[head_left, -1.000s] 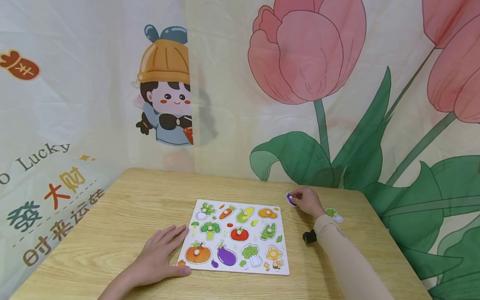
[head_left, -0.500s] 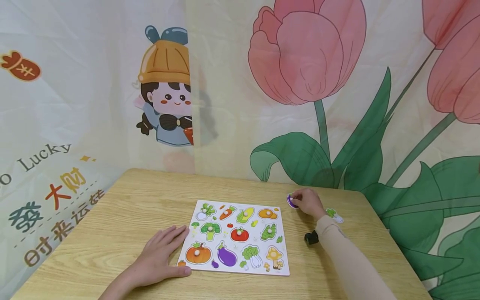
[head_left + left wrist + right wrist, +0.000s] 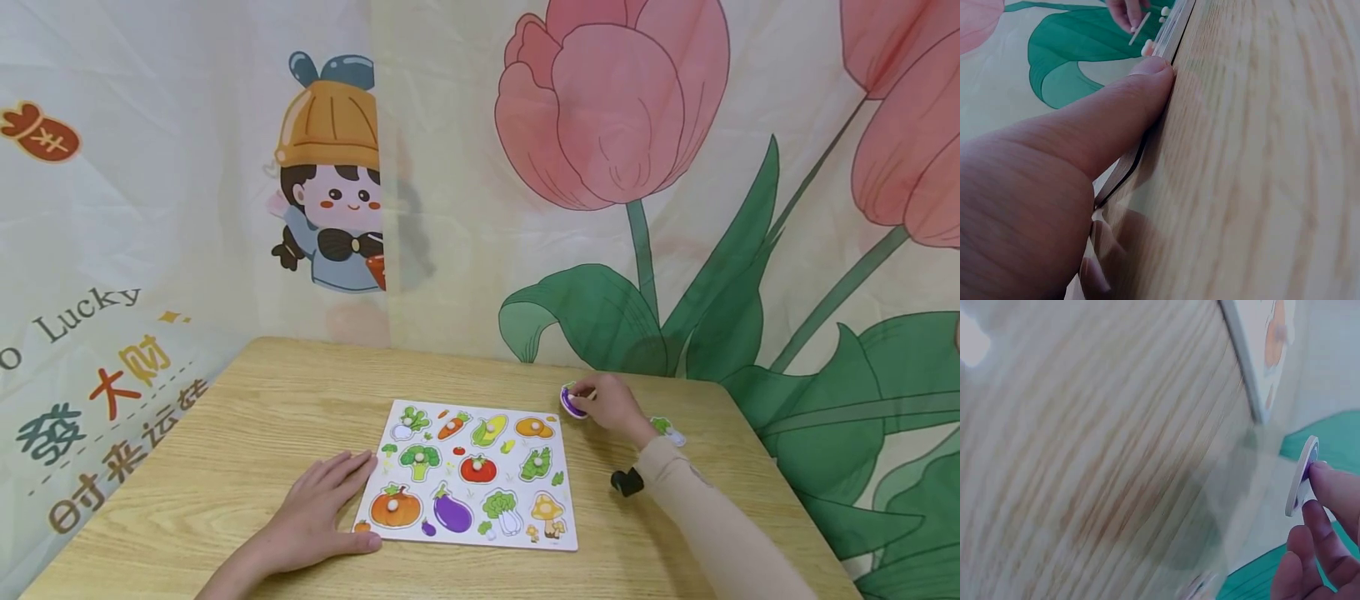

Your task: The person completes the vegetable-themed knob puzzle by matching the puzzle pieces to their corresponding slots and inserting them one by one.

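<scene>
My right hand (image 3: 609, 406) pinches an eggplant puzzle piece (image 3: 572, 402) by its small knob. In the right wrist view the piece (image 3: 1302, 477) is tilted and held off the table. The vegetable puzzle board (image 3: 517, 483) lies flat; pumpkin, broccoli, tomato and several other pieces with knobs sit in it. Its eggplant, bok choy and mushroom pictures show no knobs. My left hand (image 3: 318, 508) rests at the board's left edge with fingers extended. In the left wrist view its thumb (image 3: 1116, 103) touches the board's side.
A bok choy piece (image 3: 667, 431) lies on the wooden table (image 3: 300, 392) right of my right hand. A small black device (image 3: 627, 482) is at my right wrist. A printed cloth (image 3: 450, 167) hangs behind the table's back edge.
My right hand has moved slightly left toward the board with the eggplant piece, which shows a bit more of its face. The left hand and board stay in place.
</scene>
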Demonstrator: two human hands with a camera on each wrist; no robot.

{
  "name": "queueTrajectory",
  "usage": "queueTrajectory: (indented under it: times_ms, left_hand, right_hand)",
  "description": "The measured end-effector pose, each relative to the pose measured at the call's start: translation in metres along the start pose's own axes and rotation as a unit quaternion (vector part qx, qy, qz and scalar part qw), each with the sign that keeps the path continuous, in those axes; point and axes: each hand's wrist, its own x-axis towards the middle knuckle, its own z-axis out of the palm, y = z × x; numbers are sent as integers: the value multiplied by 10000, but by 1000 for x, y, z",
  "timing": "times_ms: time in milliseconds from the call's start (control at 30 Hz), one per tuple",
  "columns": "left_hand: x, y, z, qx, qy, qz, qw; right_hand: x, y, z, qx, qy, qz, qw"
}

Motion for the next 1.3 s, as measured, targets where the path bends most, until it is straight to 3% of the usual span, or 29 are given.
queueTrajectory:
  times_ms: [333, 667, 1033, 1300]
  left_hand:
    - [-1, 0, 0, 13, -4, -19, 10000]
    - [-1, 0, 0, -28, 9, -15, 10000]
    - [-1, -1, 1, 0, 33, 28, 10000]
    - [0, -1, 1, -26, 22, 9, 10000]
  right_hand:
    - [-16, -33, 1, -84, -237, -290, 9993]
    - [-32, -59, 15, -110, -414, -660, 9969]
    - [-52, -86, 26, -11, -777, -1249, 9891]
    - [-65, -100, 34, 70, -1007, -1434, 9845]
